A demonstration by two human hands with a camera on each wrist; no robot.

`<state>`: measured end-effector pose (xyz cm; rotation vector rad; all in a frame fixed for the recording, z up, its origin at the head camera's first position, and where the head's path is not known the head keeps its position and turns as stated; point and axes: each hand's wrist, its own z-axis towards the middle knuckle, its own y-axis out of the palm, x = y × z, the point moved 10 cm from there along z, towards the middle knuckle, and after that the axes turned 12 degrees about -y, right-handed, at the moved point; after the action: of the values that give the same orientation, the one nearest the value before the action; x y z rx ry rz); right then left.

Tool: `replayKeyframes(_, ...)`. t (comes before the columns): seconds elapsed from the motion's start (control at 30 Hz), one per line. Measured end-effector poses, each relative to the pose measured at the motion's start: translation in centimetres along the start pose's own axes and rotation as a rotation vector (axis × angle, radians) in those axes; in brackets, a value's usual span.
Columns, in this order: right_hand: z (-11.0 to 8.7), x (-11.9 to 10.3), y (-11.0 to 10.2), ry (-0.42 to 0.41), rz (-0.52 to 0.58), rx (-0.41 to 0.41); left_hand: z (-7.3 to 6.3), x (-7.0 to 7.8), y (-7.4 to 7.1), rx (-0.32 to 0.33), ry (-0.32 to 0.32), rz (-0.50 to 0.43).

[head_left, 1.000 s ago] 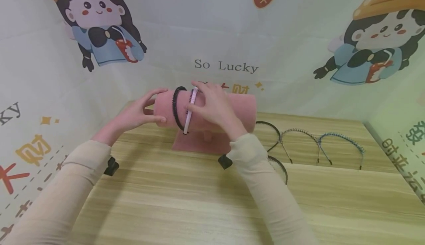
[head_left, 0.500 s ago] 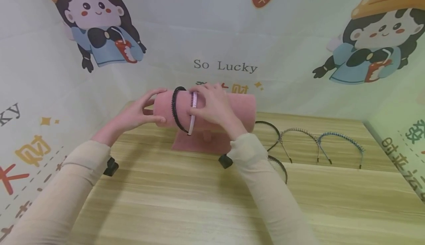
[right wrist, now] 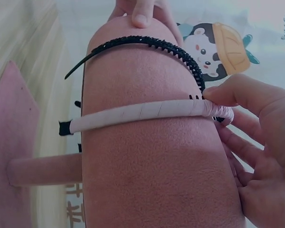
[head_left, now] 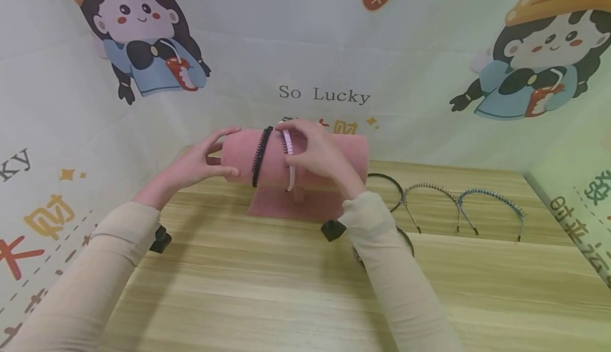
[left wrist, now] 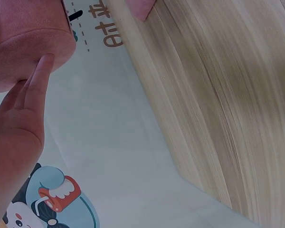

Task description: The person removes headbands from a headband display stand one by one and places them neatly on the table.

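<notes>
at the left, a bare left hand [head_left: 198,158] spans the end of a pink, velvety horizontal cylinder [head_left: 329,153], fingertips above and thumb in front, gripping it. next along, a shiny black toothed headband [head_left: 260,156] sits astride the cylinder, slightly tilted, one tip standing clear of the surface. just right of it, a pale pink wrapped headband with dark teeth [right wrist: 142,111] also straddles the cylinder; the right hand [head_left: 315,150] pinches its upper part between thumb and fingers. below, a short stem joins the cylinder to a flat pink base [head_left: 272,203] on a light wood-grain tabletop [head_left: 267,288]. farther right lie a thin black headband [head_left: 397,185], a beige-brown coiled headband [head_left: 431,186] and a blue coiled headband [head_left: 496,195], arched in a row. nearer, half under the right sleeve [head_left: 382,251], is what looks like another dark headband [head_left: 408,239].
</notes>
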<state>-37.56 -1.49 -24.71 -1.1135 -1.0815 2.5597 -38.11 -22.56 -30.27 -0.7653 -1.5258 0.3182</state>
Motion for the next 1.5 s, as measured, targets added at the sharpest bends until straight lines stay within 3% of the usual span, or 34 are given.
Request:
replayKeyframes(0.23,-0.1,0.3,-0.2,0.041,0.133,0.016,-0.1,0.0,0.0,-0.001,0.006,0.004)
replayKeyframes(0.5,-0.4,0.5,-0.3,0.069,0.174,0.058,-0.1,0.0,-0.1,0.007,0.01,0.01)
replayKeyframes(0.83,-0.8,0.4,-0.6,0.085,0.097,0.099,0.2,0.0,-0.1,0.006,0.023,0.002)
replayKeyframes(1.2,-3.4,-0.4,-1.9,0.104,-0.083,0.126,0.2,-0.3,-0.3,0.022,0.006,0.009)
replayKeyframes(1.5,-4.8,-0.4,-3.0,0.111,-0.123,0.184,0.1,-0.3,-0.3,0.018,0.001,0.018)
